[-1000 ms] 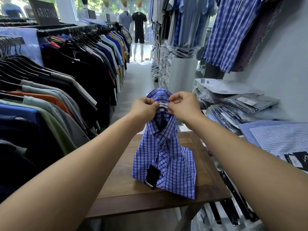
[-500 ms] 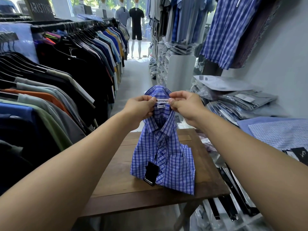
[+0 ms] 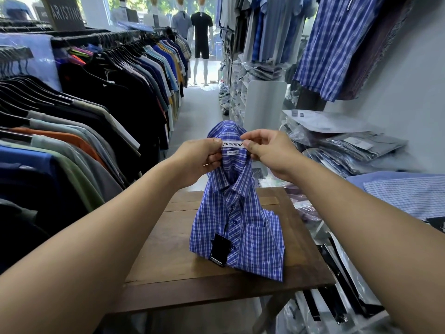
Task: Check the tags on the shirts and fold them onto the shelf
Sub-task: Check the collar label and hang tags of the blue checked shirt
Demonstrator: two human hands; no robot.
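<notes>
One buttoned shirt shows blue-white checks.

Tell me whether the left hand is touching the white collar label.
Touching. Head view shows the left hand pinching the white collar label at its left end.

Both hands — shirt collar

Arms outstretched; left grip, right grip raised, each pinching shirt collar.
</notes>
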